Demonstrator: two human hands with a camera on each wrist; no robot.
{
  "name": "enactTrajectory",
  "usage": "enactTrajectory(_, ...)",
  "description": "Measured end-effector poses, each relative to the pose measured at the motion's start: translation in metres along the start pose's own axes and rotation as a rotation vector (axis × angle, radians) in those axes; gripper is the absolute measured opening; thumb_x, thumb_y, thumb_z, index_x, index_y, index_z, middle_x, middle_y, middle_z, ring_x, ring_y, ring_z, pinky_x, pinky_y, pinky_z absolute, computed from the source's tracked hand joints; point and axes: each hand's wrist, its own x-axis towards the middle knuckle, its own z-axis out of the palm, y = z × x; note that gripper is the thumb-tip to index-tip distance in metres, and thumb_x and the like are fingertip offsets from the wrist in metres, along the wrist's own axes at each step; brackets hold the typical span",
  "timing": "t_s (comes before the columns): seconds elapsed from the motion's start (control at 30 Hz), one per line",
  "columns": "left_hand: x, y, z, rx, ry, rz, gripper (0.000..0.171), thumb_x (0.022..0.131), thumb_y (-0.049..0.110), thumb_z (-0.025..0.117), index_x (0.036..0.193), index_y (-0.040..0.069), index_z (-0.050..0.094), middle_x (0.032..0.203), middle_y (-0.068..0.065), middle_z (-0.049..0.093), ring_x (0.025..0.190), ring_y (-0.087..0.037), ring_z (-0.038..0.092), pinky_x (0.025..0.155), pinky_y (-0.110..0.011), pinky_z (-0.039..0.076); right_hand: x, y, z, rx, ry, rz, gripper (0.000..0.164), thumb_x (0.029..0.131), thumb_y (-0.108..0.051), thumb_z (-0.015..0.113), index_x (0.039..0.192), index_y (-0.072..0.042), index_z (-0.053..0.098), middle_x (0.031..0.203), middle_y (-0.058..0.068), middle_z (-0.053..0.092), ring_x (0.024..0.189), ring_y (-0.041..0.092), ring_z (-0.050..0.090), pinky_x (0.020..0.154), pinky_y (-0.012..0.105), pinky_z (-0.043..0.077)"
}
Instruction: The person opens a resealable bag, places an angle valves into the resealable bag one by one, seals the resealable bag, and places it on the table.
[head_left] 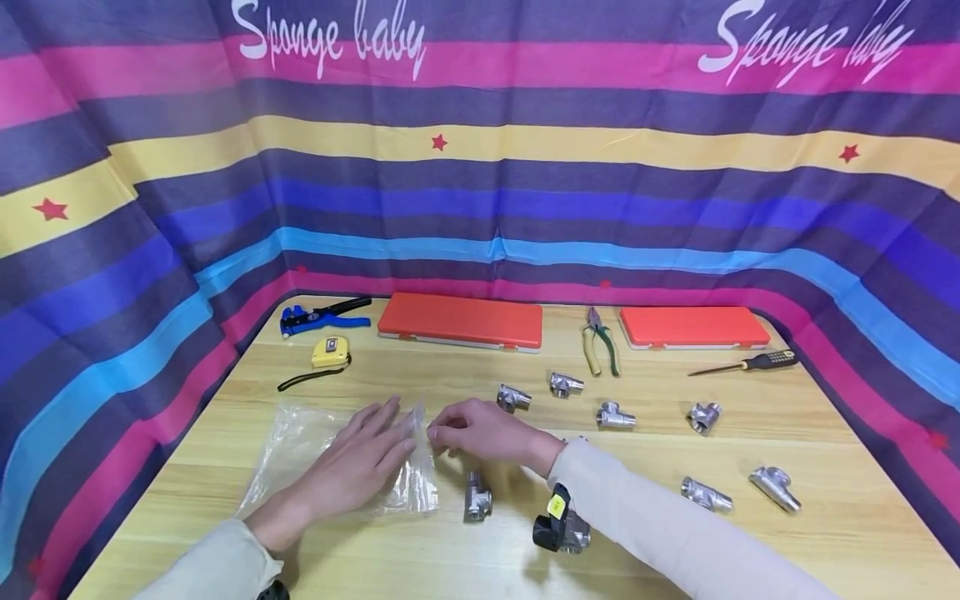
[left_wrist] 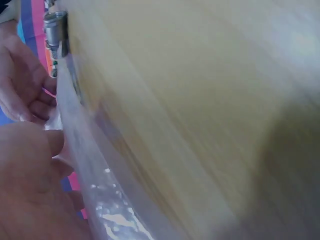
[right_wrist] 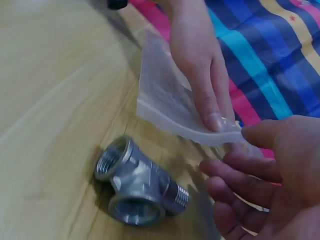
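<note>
A clear plastic zip bag (head_left: 288, 442) lies at the left of the wooden table, its mouth edge toward the right. My left hand (head_left: 363, 458) rests over the bag with fingers extended, close to that edge. At the mouth, my right hand (head_left: 468, 429) pinches the bag's edge between thumb and curled fingers. In the right wrist view, the bag's edge (right_wrist: 170, 122) is lifted and runs from the left fingertips to the right thumb (right_wrist: 262, 132). Just below the right hand sits a metal tee fitting (head_left: 477, 500), its threaded openings visible in the right wrist view.
Several more tee fittings (head_left: 617, 415) are spread over the middle and right. Along the back lie a blue wire stripper (head_left: 326, 317), two red cases (head_left: 461, 321), pliers (head_left: 600, 342) and a screwdriver (head_left: 772, 359). A yellow tape measure (head_left: 330, 352) sits behind the bag. Striped cloth (head_left: 600, 200) surrounds the table.
</note>
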Motion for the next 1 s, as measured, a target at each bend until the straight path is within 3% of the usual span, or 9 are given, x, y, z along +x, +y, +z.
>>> enactTrajectory(0.17, 0.001, 0.007, -0.002, -0.03, -0.002, -0.02, 0.067, 0.117, 0.057, 0.036, 0.173, 0.023, 0.029, 0.182, -0.018, 0.018, 0.166, -0.051, 0.019, 0.129, -0.077, 0.019, 0.003, 0.001, -0.001, 0.104, 0.013, -0.004, 0.015, 0.109, -0.021, 0.067, 0.107, -0.011, 0.078, 0.094, 0.001, 0.081, 0.089, 0.016, 0.076, 0.085, 0.026, 0.058)
enactTrajectory(0.27, 0.002, 0.009, -0.004, -0.012, 0.034, -0.019, 0.071, 0.116, 0.059, 0.038, 0.172, 0.017, 0.032, 0.181, -0.017, 0.023, 0.165, -0.05, 0.023, 0.128, -0.077, 0.023, 0.003, 0.001, 0.0, 0.151, 0.017, 0.014, 0.015, 0.108, -0.019, 0.067, 0.105, -0.009, 0.078, 0.093, 0.003, 0.08, 0.088, 0.016, 0.075, 0.083, 0.026, 0.058)
enactTrajectory(0.37, 0.004, 0.01, -0.005, -0.003, 0.131, -0.006, 0.064, 0.114, 0.054, 0.05, 0.166, 0.016, 0.047, 0.17, -0.016, 0.046, 0.155, -0.043, 0.043, 0.123, -0.071, 0.038, 0.002, 0.001, 0.0, 0.216, 0.021, 0.054, 0.017, 0.108, -0.02, 0.066, 0.106, -0.007, 0.076, 0.094, 0.003, 0.08, 0.088, 0.016, 0.074, 0.084, 0.028, 0.06)
enactTrajectory(0.47, 0.009, 0.013, -0.007, -0.081, 0.196, 0.0, 0.047, 0.111, 0.043, 0.063, 0.15, 0.018, 0.066, 0.135, -0.004, 0.071, 0.127, -0.026, 0.063, 0.107, -0.053, 0.055, 0.0, 0.0, 0.0, 0.282, 0.031, 0.098, 0.017, 0.107, -0.02, 0.066, 0.106, -0.006, 0.076, 0.094, 0.001, 0.079, 0.087, 0.015, 0.073, 0.083, 0.029, 0.06)
enactTrajectory(0.6, 0.014, 0.016, -0.01, -0.313, 0.109, -0.027, 0.028, 0.111, 0.037, 0.065, 0.132, 0.02, 0.072, 0.104, 0.007, 0.073, 0.098, -0.012, 0.066, 0.086, -0.033, 0.058, -0.001, 0.0, 0.0, 0.308, 0.042, 0.114, 0.016, 0.103, -0.021, 0.07, 0.105, -0.008, 0.077, 0.093, 0.0, 0.079, 0.085, 0.014, 0.071, 0.08, 0.03, 0.06)
enactTrajectory(0.73, 0.016, 0.017, -0.009, -0.532, -0.012, -0.084, 0.03, 0.113, 0.04, 0.059, 0.129, 0.017, 0.07, 0.107, 0.002, 0.076, 0.102, -0.015, 0.07, 0.086, -0.032, 0.058, -0.001, 0.001, 0.002, 0.304, 0.011, 0.077, 0.016, 0.105, -0.024, 0.071, 0.109, -0.01, 0.078, 0.095, 0.0, 0.078, 0.086, 0.015, 0.071, 0.08, 0.032, 0.062)
enactTrajectory(0.83, 0.018, 0.016, -0.008, -0.655, -0.05, -0.127, 0.033, 0.115, 0.039, 0.057, 0.129, 0.012, 0.068, 0.11, -0.003, 0.076, 0.106, -0.02, 0.071, 0.086, -0.034, 0.059, 0.0, 0.001, 0.005, 0.332, -0.019, 0.046, 0.017, 0.108, -0.025, 0.069, 0.113, -0.01, 0.077, 0.099, 0.001, 0.077, 0.086, 0.016, 0.072, 0.082, 0.035, 0.063)
enactTrajectory(1.0, 0.021, 0.014, -0.007, -0.745, -0.072, -0.167, 0.035, 0.115, 0.037, 0.057, 0.125, 0.005, 0.067, 0.11, -0.006, 0.078, 0.1, -0.022, 0.071, 0.082, -0.035, 0.061, 0.0, -0.001, 0.009, 0.373, -0.026, 0.022, 0.016, 0.109, -0.021, 0.067, 0.112, -0.007, 0.075, 0.1, 0.002, 0.076, 0.082, 0.014, 0.07, 0.08, 0.033, 0.06)
